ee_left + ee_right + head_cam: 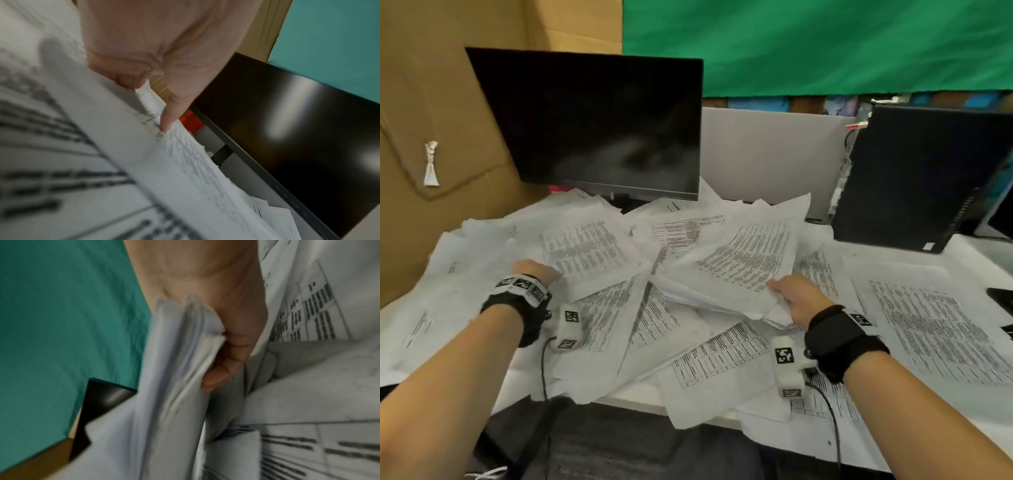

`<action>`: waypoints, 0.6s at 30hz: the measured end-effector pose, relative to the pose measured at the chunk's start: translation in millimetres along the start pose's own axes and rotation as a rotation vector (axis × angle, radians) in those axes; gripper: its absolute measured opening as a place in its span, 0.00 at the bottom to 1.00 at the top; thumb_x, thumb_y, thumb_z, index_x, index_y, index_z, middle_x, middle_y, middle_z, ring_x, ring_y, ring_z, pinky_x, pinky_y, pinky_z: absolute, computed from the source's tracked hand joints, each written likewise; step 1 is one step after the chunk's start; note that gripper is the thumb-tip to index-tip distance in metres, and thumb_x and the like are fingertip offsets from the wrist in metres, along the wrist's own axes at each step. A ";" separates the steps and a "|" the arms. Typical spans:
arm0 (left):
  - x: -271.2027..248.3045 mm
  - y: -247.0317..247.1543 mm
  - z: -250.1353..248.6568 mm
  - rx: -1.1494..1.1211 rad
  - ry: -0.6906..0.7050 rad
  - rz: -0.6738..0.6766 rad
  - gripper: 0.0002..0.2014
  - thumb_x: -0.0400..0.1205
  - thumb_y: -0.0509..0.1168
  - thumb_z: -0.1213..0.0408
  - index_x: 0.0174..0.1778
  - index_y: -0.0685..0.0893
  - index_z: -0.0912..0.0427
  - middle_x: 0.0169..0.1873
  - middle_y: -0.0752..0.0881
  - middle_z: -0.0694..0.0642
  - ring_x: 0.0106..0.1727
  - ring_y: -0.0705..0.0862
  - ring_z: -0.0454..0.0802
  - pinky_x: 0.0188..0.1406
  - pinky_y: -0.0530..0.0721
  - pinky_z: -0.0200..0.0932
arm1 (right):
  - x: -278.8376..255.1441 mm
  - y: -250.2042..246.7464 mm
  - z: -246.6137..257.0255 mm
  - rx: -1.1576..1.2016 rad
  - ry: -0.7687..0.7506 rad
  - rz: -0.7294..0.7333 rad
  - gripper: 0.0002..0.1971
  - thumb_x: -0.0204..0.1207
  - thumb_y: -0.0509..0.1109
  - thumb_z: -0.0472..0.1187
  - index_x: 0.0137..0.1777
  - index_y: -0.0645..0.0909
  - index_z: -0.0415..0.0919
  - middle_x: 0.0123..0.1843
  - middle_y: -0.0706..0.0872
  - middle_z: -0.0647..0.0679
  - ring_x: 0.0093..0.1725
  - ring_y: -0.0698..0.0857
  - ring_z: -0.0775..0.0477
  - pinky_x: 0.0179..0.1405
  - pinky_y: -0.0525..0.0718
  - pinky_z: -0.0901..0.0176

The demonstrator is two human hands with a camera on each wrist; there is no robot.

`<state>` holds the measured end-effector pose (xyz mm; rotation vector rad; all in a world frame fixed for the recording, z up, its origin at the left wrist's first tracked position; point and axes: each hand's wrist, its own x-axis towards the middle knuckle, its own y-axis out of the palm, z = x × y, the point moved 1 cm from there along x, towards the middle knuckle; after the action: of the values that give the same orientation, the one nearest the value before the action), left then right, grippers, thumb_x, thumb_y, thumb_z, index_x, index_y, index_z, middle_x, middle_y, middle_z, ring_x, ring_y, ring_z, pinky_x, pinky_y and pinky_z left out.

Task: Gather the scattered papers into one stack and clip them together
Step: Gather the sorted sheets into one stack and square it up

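Loose white printed paper sheets (688,363) lie scattered over the white bench (722,416), overlapping from its near edge to the black monitor (599,123) at the far edge. Left hand (536,269) pinches a lifted sheaf (585,250) near the left edge. Right hand (803,303) grips a thicker bundle (739,270) at mid-bench, fingers curled beneath.

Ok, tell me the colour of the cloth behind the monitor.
Green cloth, clearest in the head view.
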<state>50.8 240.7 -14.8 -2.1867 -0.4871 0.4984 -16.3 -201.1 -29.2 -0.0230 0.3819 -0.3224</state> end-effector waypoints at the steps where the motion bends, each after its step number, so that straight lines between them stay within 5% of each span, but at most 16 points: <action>1: -6.6 4.5 -3.5 -0.013 0.012 0.028 0.24 0.79 0.70 0.60 0.65 0.78 0.75 0.66 0.79 0.71 0.67 0.78 0.66 0.66 0.77 0.54 | -1.9 1.4 -3.0 -0.049 -0.018 -0.016 0.15 0.83 0.62 0.25 0.68 0.75 0.30 0.64 0.83 0.34 0.57 0.84 0.38 0.62 0.85 0.48; 3: -9.1 8.7 -9.3 -0.111 0.109 0.093 0.18 0.80 0.69 0.61 0.61 0.80 0.69 0.67 0.78 0.71 0.63 0.80 0.65 0.59 0.81 0.56 | 2.1 -3.5 -9.8 -0.105 -0.082 -0.096 0.15 0.81 0.62 0.22 0.63 0.78 0.36 0.60 0.84 0.37 0.52 0.85 0.38 0.53 0.88 0.57; 5: -14.7 5.4 -17.2 -0.288 0.242 0.112 0.11 0.79 0.69 0.66 0.54 0.80 0.67 0.61 0.82 0.70 0.53 0.83 0.63 0.49 0.84 0.55 | 1.2 -7.3 -6.0 -0.115 -0.123 -0.179 0.15 0.73 0.68 0.27 0.57 0.79 0.40 0.64 0.85 0.37 0.58 0.86 0.35 0.60 0.87 0.45; 8: -38.6 -10.1 -38.1 -0.429 0.515 -0.039 0.07 0.80 0.65 0.68 0.52 0.79 0.65 0.47 0.85 0.59 0.44 0.84 0.59 0.44 0.83 0.51 | -12.4 -6.2 16.8 -0.205 -0.235 -0.233 0.34 0.72 0.77 0.41 0.78 0.70 0.45 0.76 0.76 0.43 0.73 0.78 0.38 0.70 0.79 0.45; 10: -73.2 -24.8 -61.1 -0.365 0.754 -0.134 0.04 0.81 0.65 0.68 0.43 0.75 0.60 0.37 0.80 0.53 0.41 0.82 0.55 0.44 0.78 0.48 | -27.5 3.7 37.1 -0.258 -0.310 -0.108 0.35 0.79 0.72 0.53 0.82 0.65 0.46 0.78 0.72 0.43 0.74 0.76 0.41 0.67 0.76 0.51; 13: -122.6 -36.0 -95.6 -0.271 1.042 -0.180 0.17 0.82 0.64 0.71 0.33 0.65 0.53 0.28 0.69 0.44 0.31 0.74 0.31 0.32 0.68 0.24 | -46.0 25.8 58.0 -0.076 -0.237 0.252 0.34 0.77 0.68 0.64 0.80 0.70 0.49 0.75 0.76 0.38 0.65 0.84 0.42 0.72 0.80 0.46; 15: -134.1 -33.5 -113.1 -0.214 1.131 -0.185 0.17 0.82 0.65 0.69 0.33 0.65 0.53 0.27 0.66 0.43 0.28 0.70 0.33 0.29 0.66 0.25 | -49.5 36.6 62.3 0.032 -0.247 0.395 0.31 0.78 0.67 0.64 0.77 0.73 0.51 0.75 0.77 0.39 0.60 0.89 0.39 0.67 0.84 0.40; 18: -139.7 -21.6 -130.8 -0.135 1.143 -0.054 0.11 0.83 0.64 0.68 0.41 0.69 0.51 0.31 0.73 0.41 0.33 0.72 0.34 0.31 0.66 0.28 | -50.3 43.1 66.0 0.224 -0.259 0.555 0.31 0.80 0.62 0.67 0.80 0.70 0.56 0.73 0.82 0.50 0.69 0.85 0.38 0.71 0.79 0.35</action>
<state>-5.4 100.3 104.5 -2.1687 0.0633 -0.8254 -22.9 -146.9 46.8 0.2552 0.0829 0.1880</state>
